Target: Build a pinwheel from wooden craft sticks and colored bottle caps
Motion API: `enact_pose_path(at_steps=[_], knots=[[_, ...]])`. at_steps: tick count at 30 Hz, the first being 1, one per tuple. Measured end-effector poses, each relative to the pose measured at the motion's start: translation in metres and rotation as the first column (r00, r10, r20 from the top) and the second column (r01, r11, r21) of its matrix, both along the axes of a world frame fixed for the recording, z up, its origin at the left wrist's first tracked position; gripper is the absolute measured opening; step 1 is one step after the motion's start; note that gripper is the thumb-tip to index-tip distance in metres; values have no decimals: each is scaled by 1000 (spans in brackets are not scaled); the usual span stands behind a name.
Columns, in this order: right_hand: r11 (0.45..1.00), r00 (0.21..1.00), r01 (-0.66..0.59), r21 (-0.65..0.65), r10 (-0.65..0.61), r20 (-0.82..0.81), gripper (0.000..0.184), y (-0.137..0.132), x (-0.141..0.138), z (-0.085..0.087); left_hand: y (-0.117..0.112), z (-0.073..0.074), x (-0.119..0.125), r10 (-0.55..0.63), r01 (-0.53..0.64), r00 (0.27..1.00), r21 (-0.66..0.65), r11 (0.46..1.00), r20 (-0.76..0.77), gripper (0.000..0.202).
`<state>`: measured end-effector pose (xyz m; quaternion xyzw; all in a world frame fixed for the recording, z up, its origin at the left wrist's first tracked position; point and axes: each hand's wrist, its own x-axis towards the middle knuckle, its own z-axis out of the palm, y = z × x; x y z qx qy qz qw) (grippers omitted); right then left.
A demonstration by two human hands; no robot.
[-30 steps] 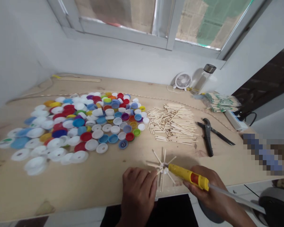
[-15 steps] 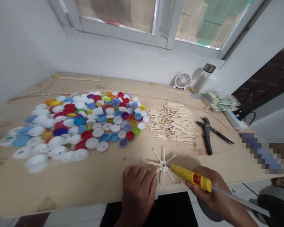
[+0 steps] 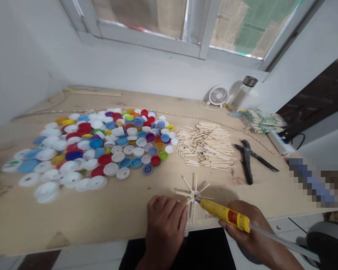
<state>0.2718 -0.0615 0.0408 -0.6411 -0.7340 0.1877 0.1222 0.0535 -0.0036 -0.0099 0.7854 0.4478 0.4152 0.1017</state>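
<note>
My right hand [image 3: 250, 221] is wrapped round a yellow hot glue gun [image 3: 214, 209], with a long clear glue stick [image 3: 284, 240] coming out of its back. The gun's nozzle points left at the hub of a star of thin wooden sticks [image 3: 196, 183], which lies near the table's front edge. Around a small white centre the sticks spread outward like spokes. At the star's left side is my left hand [image 3: 166, 217], fingers curled and closed on one of the sticks by its hub. The fingers partly hide that stick.
Colourful bottle caps [image 3: 111, 169] cover the table's left side. Beyond the star lies a heap of short wooden sticks [image 3: 214, 144], with black-handled pliers [image 3: 246, 161] to its right. Further back are a small white fan [image 3: 218, 95], a bottle [image 3: 242, 93], bagged sticks [image 3: 263, 120] and a power strip [image 3: 280, 142].
The glue gun's tip has shifted slightly left and toward me at the hub, uncovering a stick on the right. My left hand stays in place. The view has moved a little.
</note>
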Motion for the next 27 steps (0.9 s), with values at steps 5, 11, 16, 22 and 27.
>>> enact_pose_path(at_steps=[5, 11, 16, 22, 27], knots=[[1000, 1000, -3, 15, 3, -17, 31, 2, -4, 1, 0, -1, 1, 10, -10, 1000, 9, 1000, 21, 18], [1000, 1000, -19, -7, 19, 8, 31, 2, 0, 2, 0, 2, 0, 0, 0, 1000, -2, 1000, -5, 16], [1000, 1000, -11, -12, 11, 12, 30, 0, 5, 1, -1, 0, -1, -3, 3, 1000, -14, 1000, 7, 15], [999, 1000, -18, 41, 18, 9, 29, 3, 6, 3, 0, 2, -1, 1, -1, 1000, -2, 1000, 0, 15], [999, 1000, 3, 43, -5, 25, 27, 5, 5, 3, 1, 4, -1, -4, 4, 1000, 2, 1000, -9, 17]])
